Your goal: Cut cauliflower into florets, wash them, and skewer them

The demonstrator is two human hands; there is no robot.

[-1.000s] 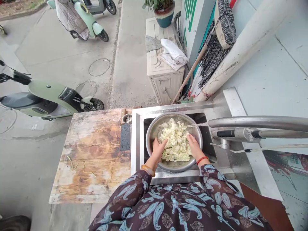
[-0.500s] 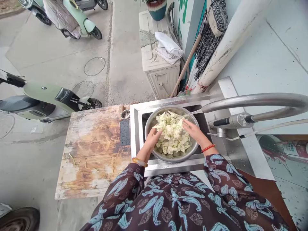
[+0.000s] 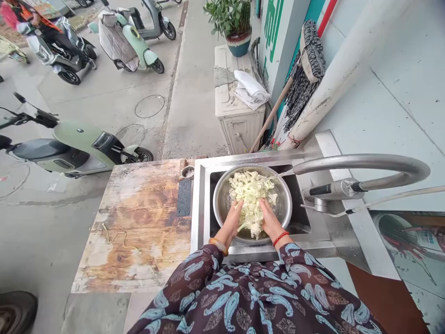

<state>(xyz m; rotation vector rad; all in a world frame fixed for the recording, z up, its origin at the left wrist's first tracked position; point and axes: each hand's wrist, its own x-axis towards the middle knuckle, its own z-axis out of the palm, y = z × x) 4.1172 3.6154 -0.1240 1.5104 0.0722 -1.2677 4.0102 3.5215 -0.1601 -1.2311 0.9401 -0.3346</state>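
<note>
Cauliflower pieces (image 3: 251, 185) lie heaped in a wide metal bowl (image 3: 218, 204) standing in the steel sink (image 3: 200, 218). On the heap's near left side, my left hand (image 3: 232, 221) cups the cauliflower, its fingertips among the florets. Opposite it, my right hand (image 3: 270, 220) presses in from the right, so some florets are held between both palms. The fingers are partly hidden by the cauliflower. From the curved faucet (image 3: 365, 162), a thin stream of water enters the bowl from the right, at the far side of the heap.
Left of the sink is a worn wooden board (image 3: 139, 222) with a piece of string (image 3: 121, 239) and a small strainer cup (image 3: 187, 172) near its edge. Beyond stand a white metal unit (image 3: 239, 125) with a folded cloth (image 3: 251, 88), a mop (image 3: 295, 93) and parked scooters (image 3: 76, 148).
Both hands have moved from the heap's sides toward the bowl's near side and closer together, gathering florets between them. The camera view has shifted, showing more of the street and a plant.
</note>
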